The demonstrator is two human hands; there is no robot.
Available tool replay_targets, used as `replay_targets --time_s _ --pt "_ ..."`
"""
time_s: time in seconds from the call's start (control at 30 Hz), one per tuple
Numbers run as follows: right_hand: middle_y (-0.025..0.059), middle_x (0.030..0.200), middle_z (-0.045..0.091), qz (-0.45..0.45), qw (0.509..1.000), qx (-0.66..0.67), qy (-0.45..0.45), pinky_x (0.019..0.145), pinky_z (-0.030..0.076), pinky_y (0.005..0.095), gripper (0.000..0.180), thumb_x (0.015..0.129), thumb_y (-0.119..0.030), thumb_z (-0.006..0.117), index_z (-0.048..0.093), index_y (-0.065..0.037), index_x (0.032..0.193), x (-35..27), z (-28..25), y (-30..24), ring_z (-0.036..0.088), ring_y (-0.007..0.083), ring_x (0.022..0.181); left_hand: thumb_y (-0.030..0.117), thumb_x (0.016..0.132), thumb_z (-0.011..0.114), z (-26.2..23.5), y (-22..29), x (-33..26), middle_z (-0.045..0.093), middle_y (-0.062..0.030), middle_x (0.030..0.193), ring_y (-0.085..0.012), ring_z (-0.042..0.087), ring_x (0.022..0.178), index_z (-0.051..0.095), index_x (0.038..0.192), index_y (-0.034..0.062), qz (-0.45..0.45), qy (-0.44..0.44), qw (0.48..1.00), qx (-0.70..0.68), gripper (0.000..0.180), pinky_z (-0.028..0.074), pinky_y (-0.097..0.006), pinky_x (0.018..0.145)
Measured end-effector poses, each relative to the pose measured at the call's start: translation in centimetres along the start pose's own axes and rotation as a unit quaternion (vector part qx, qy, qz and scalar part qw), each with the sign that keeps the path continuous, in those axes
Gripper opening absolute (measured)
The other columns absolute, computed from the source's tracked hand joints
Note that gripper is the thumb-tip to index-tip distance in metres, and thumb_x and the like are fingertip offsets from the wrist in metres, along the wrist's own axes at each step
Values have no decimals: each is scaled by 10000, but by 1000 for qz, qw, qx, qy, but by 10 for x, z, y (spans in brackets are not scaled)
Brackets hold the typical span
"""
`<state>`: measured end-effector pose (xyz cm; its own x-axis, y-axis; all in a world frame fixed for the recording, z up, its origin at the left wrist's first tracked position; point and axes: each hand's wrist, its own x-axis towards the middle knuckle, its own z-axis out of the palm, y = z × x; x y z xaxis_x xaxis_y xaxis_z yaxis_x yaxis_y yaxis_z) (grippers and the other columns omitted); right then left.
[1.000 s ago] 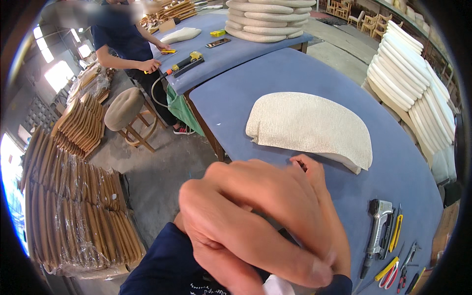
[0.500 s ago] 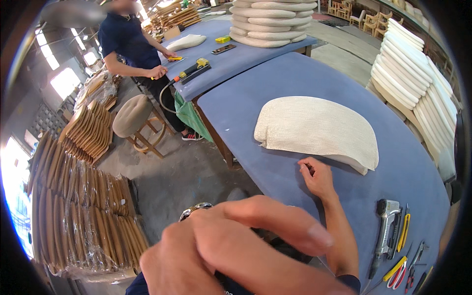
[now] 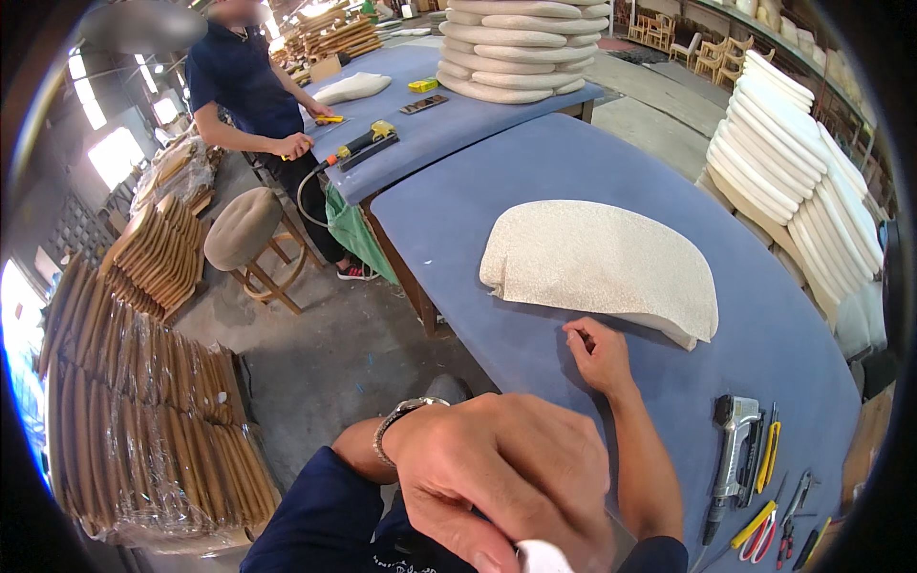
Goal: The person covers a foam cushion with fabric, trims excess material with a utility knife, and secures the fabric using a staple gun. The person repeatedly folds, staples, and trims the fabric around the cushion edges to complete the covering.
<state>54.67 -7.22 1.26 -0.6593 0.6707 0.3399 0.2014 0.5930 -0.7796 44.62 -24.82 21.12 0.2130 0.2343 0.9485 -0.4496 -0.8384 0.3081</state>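
A cream fabric-covered curved pad lies on the blue-topped table, a loose flap of cloth along its near edge. Just short of that edge rests my right hand, fingers curled in and apart from the pad; nothing shows in them. My left hand, with a metal watch on the wrist, is raised close in front of me, its fingers bent. A small white thing shows by its fingertips, cut off by the lower edge, so its kind is unclear.
Right of my forearm lie a staple gun, a yellow cutter, red-handled scissors and pliers. Stacked pads stand at the back. A co-worker works at the adjoining table; a stool is nearby.
My left hand has pulled back and turned, bringing its watch and a white thing by its fingertips into sight. My right hand stays near the pad. The view has shifted slightly.
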Motion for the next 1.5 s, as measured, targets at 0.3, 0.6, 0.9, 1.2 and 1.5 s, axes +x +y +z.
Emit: replay_targets --time_s 0.3,0.6,0.9,1.2,1.5 --pt "121 721 695 30 999 -31 -2 538 466 330 153 922 -170 669 740 -69 1012 -2 -2 -6 605 185 533 256 968 645 -89 1 -27 750 -117 997 -258 718 916 751 1016 3 -271 15 906 324 278 552 -345 857" --pt "92 699 693 91 994 35 45 546 484 307 170 936 -169 665 735 -15 922 9 4 -1 636 160 558 443 1008 596 -310 -138 -160 741 -104 1008 -158 653 960 734 1130 -1 -565 185 589 548 480 498 -304 868" --pt "98 770 673 64 978 183 75 454 494 281 187 849 -1 679 646 70 1019 -5 -7 27 612 137 521 408 989 596 -264 -121 -165 680 -181 767 -221 567 657 715 1006 -18 -572 212 582 538 442 487 -392 694" --pt "120 736 681 41 958 265 106 441 526 278 192 869 -10 637 609 77 1038 -39 -19 27 639 174 509 334 942 674 -109 -38 -220 577 -231 1392 -407 525 1303 645 1312 54 -408 289 613 611 465 422 -460 1090" --pt "127 751 662 172 944 273 64 442 514 320 421 1034 -374 505 601 36 1020 -83 -16 0 644 227 514 314 908 719 -26 -2 -229 371 -111 1609 -344 284 1511 478 1498 143 -365 92 687 622 659 257 -504 1210"
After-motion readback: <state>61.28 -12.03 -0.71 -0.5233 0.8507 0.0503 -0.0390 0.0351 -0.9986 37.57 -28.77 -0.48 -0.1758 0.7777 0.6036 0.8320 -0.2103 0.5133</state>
